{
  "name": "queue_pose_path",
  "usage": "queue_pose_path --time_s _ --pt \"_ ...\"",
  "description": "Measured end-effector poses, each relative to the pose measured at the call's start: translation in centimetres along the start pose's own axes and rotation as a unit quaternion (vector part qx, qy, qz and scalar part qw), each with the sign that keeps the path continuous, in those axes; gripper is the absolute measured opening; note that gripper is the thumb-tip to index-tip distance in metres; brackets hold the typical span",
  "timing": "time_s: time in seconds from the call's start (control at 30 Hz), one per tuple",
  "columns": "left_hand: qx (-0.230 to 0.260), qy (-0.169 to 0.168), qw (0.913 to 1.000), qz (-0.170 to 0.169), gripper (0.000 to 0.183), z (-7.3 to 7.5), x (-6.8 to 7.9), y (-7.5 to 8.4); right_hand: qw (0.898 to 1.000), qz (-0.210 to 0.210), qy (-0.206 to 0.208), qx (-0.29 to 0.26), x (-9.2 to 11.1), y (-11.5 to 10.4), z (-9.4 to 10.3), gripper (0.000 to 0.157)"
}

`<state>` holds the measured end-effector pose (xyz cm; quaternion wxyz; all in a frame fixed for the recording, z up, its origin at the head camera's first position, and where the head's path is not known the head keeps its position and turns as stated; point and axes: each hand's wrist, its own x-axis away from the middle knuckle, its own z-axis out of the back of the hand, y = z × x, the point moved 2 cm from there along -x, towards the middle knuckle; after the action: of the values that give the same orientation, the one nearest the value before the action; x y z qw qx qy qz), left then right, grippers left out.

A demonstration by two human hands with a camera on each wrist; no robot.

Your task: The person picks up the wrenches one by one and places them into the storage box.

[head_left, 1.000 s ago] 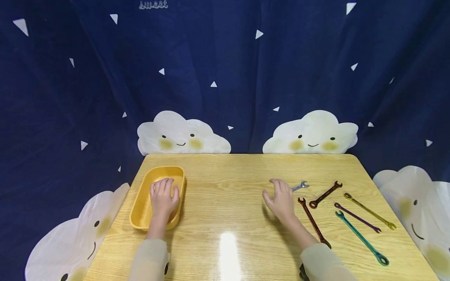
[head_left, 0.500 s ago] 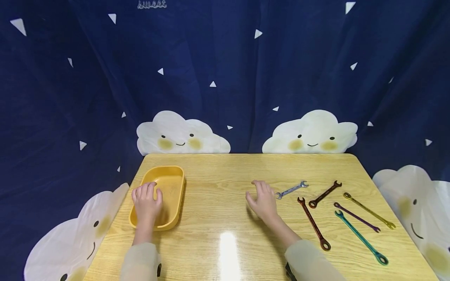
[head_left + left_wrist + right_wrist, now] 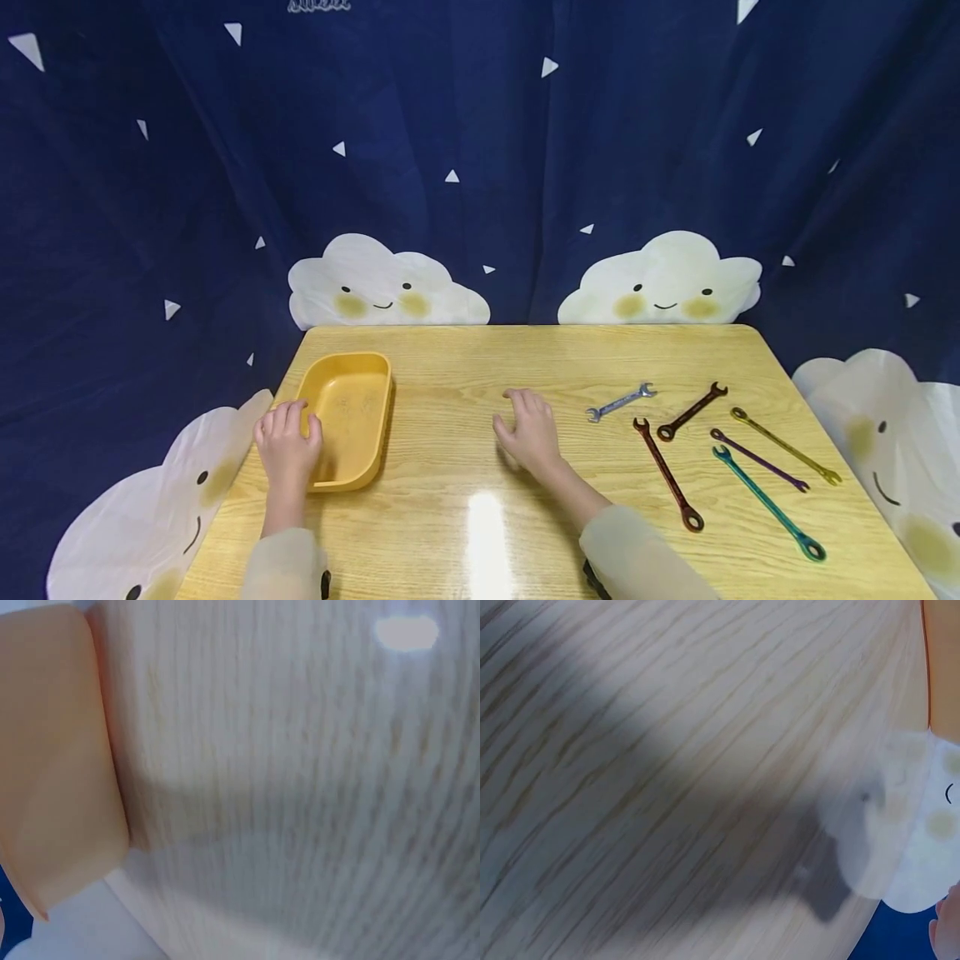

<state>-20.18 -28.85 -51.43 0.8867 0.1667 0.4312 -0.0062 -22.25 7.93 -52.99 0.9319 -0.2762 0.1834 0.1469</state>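
In the head view my left hand [image 3: 287,446] is over the left side of a yellow plastic tray [image 3: 348,417], fingers loosely bent, covering part of its rim. The tray's outer wall [image 3: 56,765] fills the left of the left wrist view. My right hand [image 3: 531,433] hovers near the middle of the table with relaxed fingers and holds nothing. To its right lies a silver open-end wrench [image 3: 621,402]. Beyond that are a short dark brown wrench [image 3: 692,412], a long reddish-brown wrench [image 3: 667,473], a purple wrench [image 3: 761,460], a yellow wrench [image 3: 787,447] and a teal wrench [image 3: 768,502].
Everything lies on a light wood-grain table [image 3: 450,375] with a bright glare spot near its front. A dark blue curtain [image 3: 480,125] with white triangles and smiling clouds [image 3: 390,283] hangs behind and around it.
Both hands have moved left. My left hand went from inside the tray to its left side, uncovering the tray floor. My right hand drew away from the silver wrench, now fully visible.
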Motion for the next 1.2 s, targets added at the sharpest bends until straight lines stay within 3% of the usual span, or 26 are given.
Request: queue_pose_path --time_s 0.2,0.5,0.73,1.03,1.2 --pt "0.0 -0.004 0.9997 0.025 0.02 0.6 0.4 -0.9 1.0 0.01 -0.003 -0.012 -0.2 -1.1 -0.9 0.039" --pt "-0.011 -0.06 0.9949 0.08 0.022 1.2 1.2 -2.4 0.999 0.028 -0.034 -0.01 -0.2 -3.0 -2.4 0.041" --pt "-0.015 -0.078 0.9917 0.101 0.021 1.5 1.6 -2.8 0.998 0.042 -0.05 -0.01 -0.8 -5.0 -3.0 0.041" --pt "-0.025 -0.086 0.9888 0.119 0.02 1.9 2.0 -3.3 0.994 0.046 -0.097 -0.017 -1.2 -7.7 -4.1 0.042" --pt "-0.028 -0.123 0.9818 0.142 0.022 2.2 2.2 -3.5 0.99 0.056 -0.131 0.0 -1.3 -8.8 -4.7 0.043"
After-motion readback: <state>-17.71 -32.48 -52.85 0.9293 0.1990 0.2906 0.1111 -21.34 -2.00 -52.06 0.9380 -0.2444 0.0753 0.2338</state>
